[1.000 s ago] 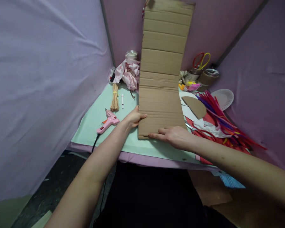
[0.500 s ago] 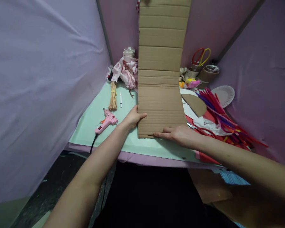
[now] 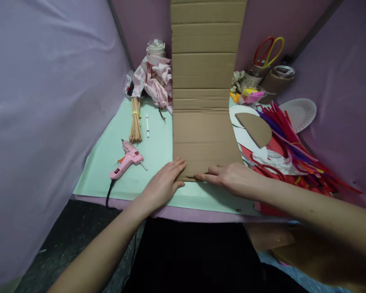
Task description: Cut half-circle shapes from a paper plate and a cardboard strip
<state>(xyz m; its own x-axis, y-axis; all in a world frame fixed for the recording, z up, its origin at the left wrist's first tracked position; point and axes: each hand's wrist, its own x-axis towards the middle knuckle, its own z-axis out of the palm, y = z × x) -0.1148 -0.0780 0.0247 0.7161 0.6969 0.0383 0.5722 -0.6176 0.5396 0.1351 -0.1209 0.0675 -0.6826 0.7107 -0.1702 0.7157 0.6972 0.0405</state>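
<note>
A long creased cardboard sheet (image 3: 203,126) lies on the table and rises at the back, its far end beyond the picture. My left hand (image 3: 164,179) grips its near left corner, fingers on top and thumb by the front edge. My right hand (image 3: 228,179) holds the near edge farther right, index finger pointing left along the rim and the other fingers bent. That edge looks slightly bent between my hands. The undersides of my fingers are hidden.
On the left lie a pink hot glue gun (image 3: 126,159), a white pen (image 3: 147,125) and bundled wooden sticks (image 3: 136,122). On the right are a cardboard half-disc (image 3: 256,128), red-handled scissors (image 3: 266,170), pipe cleaners (image 3: 293,138) and a white plate (image 3: 305,114).
My left hand has slid from the sheet's left side toward me to its near corner, its fingers now on top. My right hand stays at the near edge. The view has shifted slightly.
</note>
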